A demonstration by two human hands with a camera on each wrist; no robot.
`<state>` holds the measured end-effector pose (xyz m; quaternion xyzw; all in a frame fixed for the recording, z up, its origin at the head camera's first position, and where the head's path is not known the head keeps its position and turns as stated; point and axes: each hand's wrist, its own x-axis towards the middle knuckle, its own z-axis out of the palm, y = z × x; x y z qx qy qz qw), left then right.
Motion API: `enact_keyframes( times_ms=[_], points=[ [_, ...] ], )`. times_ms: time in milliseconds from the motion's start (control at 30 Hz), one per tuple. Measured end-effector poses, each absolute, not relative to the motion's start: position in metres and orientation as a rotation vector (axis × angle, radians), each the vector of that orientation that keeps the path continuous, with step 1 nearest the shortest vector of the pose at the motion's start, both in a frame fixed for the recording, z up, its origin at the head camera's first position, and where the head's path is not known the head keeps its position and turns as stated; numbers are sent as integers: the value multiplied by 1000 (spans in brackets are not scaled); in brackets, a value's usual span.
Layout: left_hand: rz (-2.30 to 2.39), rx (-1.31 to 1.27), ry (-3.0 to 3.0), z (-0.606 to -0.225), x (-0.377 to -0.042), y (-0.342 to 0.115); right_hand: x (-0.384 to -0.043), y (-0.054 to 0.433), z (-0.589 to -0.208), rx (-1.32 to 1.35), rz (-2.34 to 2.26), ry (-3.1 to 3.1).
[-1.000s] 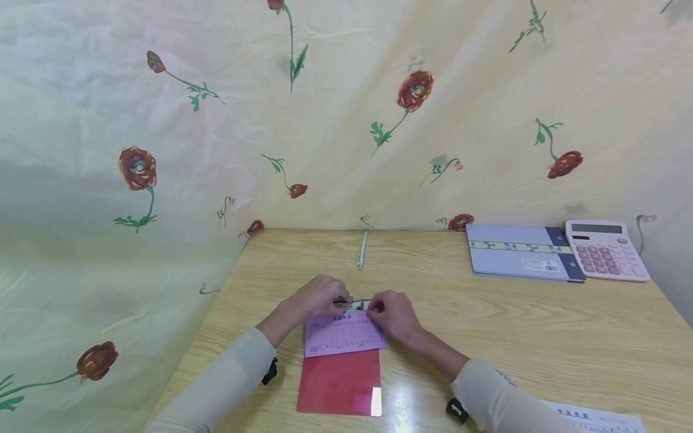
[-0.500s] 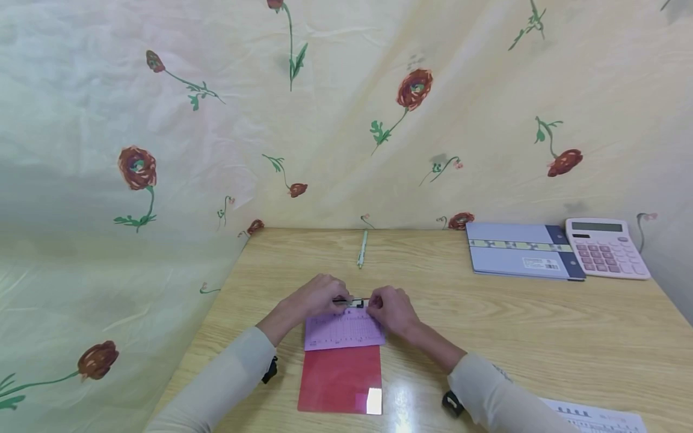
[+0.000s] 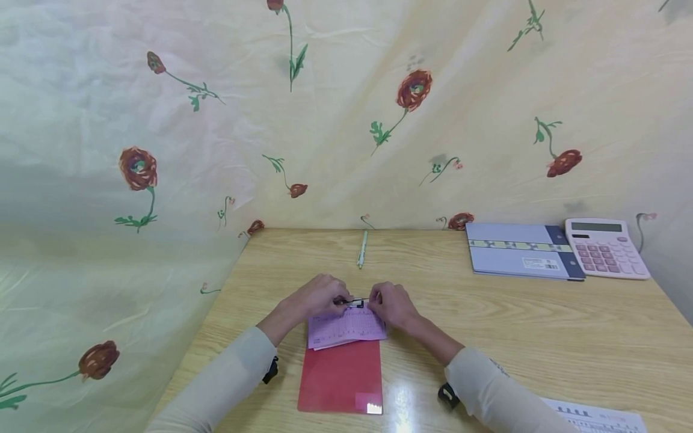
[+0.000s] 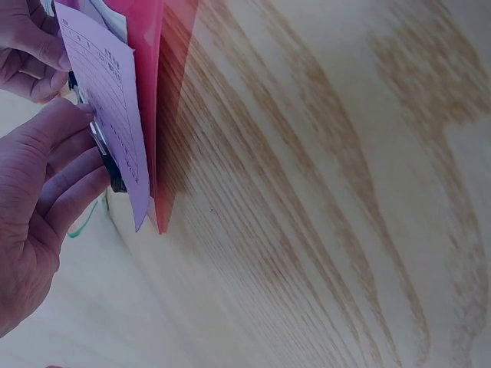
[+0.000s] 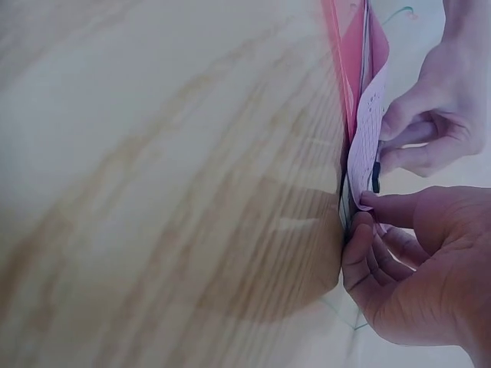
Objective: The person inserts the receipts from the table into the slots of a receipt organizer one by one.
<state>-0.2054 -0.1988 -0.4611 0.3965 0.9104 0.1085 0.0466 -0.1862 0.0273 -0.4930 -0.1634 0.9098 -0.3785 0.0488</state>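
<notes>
A red folder [image 3: 341, 379] lies flat on the table with purple printed slips [image 3: 346, 329] over its upper part. At its top edge is a metal clip [image 3: 355, 304] with black ends. My left hand [image 3: 323, 294] holds the clip at its left side, thumb and fingers around it in the left wrist view. Opposite it, my right hand [image 3: 393, 305] pinches the slips at their upper right corner; in the right wrist view the purple paper [image 5: 370, 138] bows outward beside the thumb. White paper [image 4: 106, 17] shows between the slips and the red cover.
A pale pen [image 3: 363, 249] lies beyond the hands. At the back right are a blue folder [image 3: 520, 252] and a pink calculator [image 3: 606, 249]. One white printed sheet [image 3: 601, 416] lies near the front right. Flowered cloth [image 3: 325, 120] hangs behind the table.
The purple slips have shifted up toward the clip, baring more of the red folder, and their lower edges now fan apart. My right hand has risen slightly; the left stays on the clip.
</notes>
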Motion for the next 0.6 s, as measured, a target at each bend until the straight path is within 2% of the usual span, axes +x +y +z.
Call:
enact_keyframes(
  times_ms=[600],
  points=[
    [303, 1194, 2774, -461, -206, -198, -193, 28, -487, -597, -1063, 2729]
  ],
)
